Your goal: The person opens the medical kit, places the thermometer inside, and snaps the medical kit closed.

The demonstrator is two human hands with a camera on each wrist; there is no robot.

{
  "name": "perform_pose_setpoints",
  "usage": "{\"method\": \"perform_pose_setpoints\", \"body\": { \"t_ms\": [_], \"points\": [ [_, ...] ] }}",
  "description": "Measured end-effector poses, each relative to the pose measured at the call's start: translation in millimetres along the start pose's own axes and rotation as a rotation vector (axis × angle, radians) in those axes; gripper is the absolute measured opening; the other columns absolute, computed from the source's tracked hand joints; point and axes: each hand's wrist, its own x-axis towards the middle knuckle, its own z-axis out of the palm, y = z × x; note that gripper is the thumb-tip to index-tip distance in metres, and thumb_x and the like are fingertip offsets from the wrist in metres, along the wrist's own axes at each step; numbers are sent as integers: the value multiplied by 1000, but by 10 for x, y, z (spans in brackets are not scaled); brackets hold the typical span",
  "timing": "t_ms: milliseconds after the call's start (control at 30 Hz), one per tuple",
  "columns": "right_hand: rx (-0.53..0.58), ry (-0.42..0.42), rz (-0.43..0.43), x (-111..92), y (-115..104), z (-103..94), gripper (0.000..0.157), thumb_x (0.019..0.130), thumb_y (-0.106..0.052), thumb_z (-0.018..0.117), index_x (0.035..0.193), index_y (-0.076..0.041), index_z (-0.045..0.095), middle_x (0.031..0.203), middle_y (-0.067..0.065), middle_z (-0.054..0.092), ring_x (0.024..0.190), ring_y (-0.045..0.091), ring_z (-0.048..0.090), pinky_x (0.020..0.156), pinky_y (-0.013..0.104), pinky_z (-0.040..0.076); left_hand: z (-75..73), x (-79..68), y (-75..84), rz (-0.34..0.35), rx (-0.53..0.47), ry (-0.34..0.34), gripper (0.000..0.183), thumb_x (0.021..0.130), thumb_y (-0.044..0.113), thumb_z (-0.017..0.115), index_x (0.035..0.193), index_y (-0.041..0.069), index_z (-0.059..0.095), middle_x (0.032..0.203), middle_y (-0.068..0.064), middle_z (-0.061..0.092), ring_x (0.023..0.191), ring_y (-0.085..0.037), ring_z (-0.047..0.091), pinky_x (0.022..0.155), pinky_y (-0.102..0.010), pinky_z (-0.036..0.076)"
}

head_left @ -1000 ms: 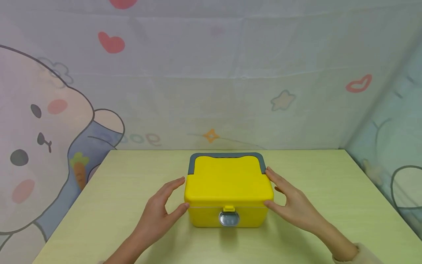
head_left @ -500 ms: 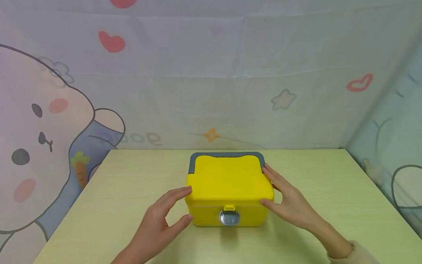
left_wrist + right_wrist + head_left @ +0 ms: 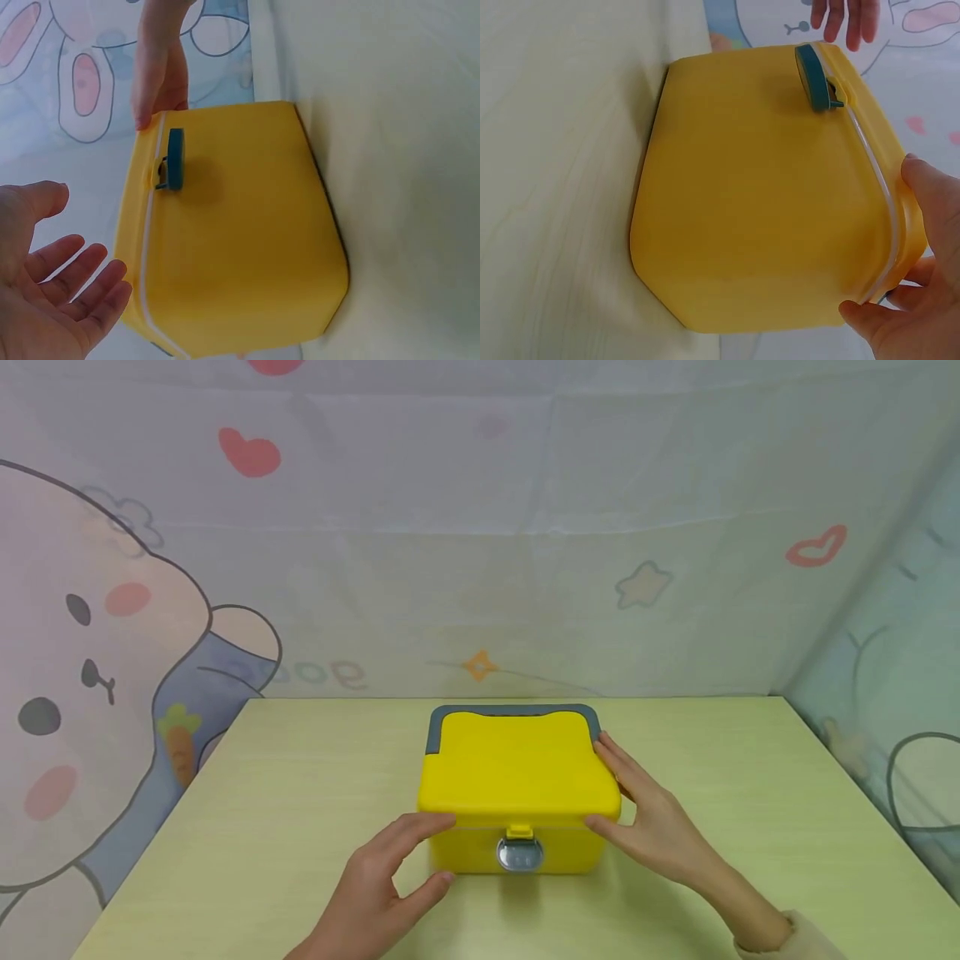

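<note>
A yellow storage box (image 3: 517,768) with its lid down sits on the table, its grey carrying handle (image 3: 517,711) folded flat at the lid's back. On the front, a grey-teal latch flap (image 3: 175,159) juts outward below a yellow catch. My right hand (image 3: 652,818) grips the box's right front corner, thumb at the lid's front edge and fingers along the side. My left hand (image 3: 382,881) hovers by the left front corner, fingers loosely bent and thumb spread. In the left wrist view that palm is bare and apart from the box.
The pale wooden table (image 3: 300,760) surrounds the box on all sides. Behind it hangs a printed cloth (image 3: 480,527) with hearts and a cartoon animal, and another cloth panel (image 3: 915,652) runs along the right edge.
My left hand has slid from the box's left side toward its front and nearer the latch. The right hand has shifted slightly left, staying at its corner. The box stays in place.
</note>
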Motion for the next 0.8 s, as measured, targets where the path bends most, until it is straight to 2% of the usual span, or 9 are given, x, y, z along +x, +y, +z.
{"method": "perform_pose_setpoints", "body": {
  "t_ms": [100, 367, 600, 800],
  "points": [
    [52, 3, 2, -6, -2, 17, 81, 82, -31, 70, 147, -13, 25, 153, 3, 18, 134, 27, 31, 95, 37, 43, 63, -17, -13, -19, -34, -32, 49, 77, 11, 74, 122, 17, 56, 117, 6, 59, 103, -11, 57, 83, -28, 52],
    [97, -3, 35, -19, -14, 25, 81, 82, -32, 69, 147, -17, 24, 154, -1, 16, 135, 25, 30, 96, 37, 43, 246, -52, -62, -88, -124, -109, 41, 80, 14, 72, 117, 21, 57, 114, 10, 59, 94, -6, 57, 79, -26, 53],
    [123, -14, 37, -21, -17, 19, 81, 82, -31, 69, 147, -17, 24, 154, 0, 15, 136, 26, 28, 96, 39, 43, 373, -74, -85, -237, -212, -173, 42, 80, 18, 72, 119, 13, 58, 115, 1, 61, 94, -12, 61, 80, -29, 54],
    [137, -14, 36, -21, -24, 14, 81, 81, -30, 70, 147, -17, 24, 154, 0, 15, 136, 25, 28, 96, 38, 43, 446, -59, -98, -378, -290, -220, 46, 79, 24, 72, 122, 15, 57, 119, 1, 60, 97, -14, 60, 80, -30, 54]
  ]
}}
